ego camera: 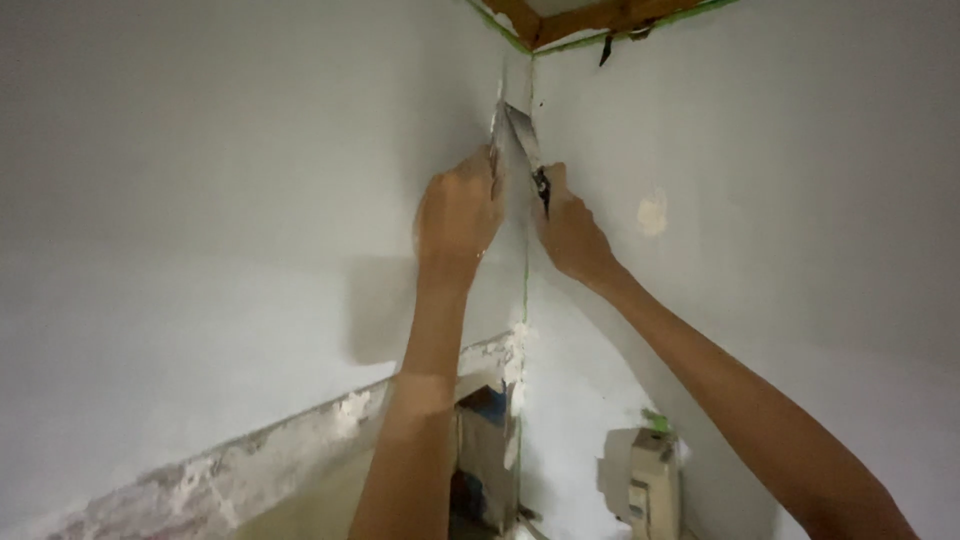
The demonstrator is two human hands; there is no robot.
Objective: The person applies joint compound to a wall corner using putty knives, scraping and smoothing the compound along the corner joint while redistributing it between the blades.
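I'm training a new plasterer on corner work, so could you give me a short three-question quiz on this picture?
1. True or false: both hands are raised to the inside corner where the two white walls meet.
2. What does the right hand hold? A) a paint roller B) a flat metal putty knife C) a drill
3. Fill in: the wood at the top of the corner is edged with ____ tape.

Key:
1. True. The left hand and the right hand are both at the corner.
2. B. The putty knife lies with its blade up along the corner.
3. Green. The green tape runs under the wooden framing.
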